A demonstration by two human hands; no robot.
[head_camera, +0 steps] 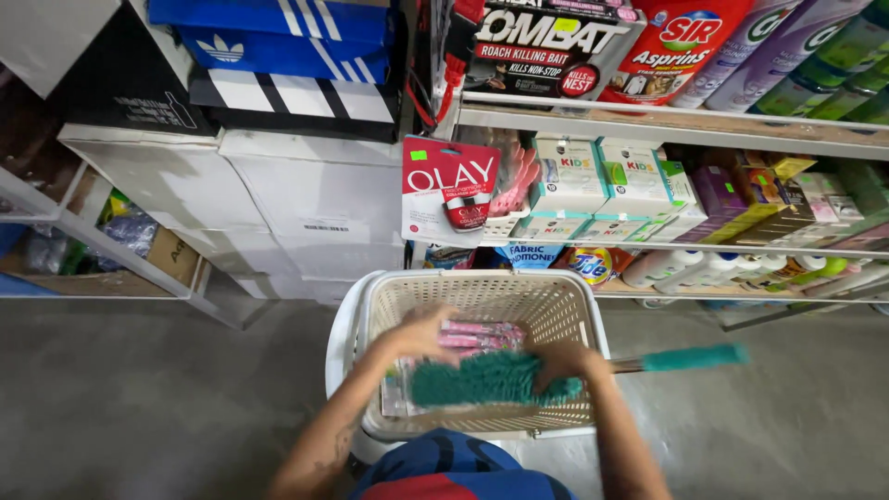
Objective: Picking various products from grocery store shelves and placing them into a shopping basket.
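A cream plastic basket (pixel 567 298) with perforated walls stands on a white stool in front of me. Both hands are inside it. My right hand (pixel 562 361) grips a teal fluffy duster (pixel 482 377) where the head meets its handle; the teal handle (pixel 690 358) sticks out over the basket's right rim. My left hand (pixel 421 335) rests on clear packets of pink items (pixel 482 335) lying in the basket, beside the duster head.
Metal shelves (pixel 667 125) behind the basket carry small boxes, bottles and packets. A red hanging packet (pixel 450 190) dangles at their left end. White cartons (pixel 315 204) and shoe boxes (pixel 278 37) are stacked at the left. Grey concrete floor (pixel 139 398) surrounds the stool.
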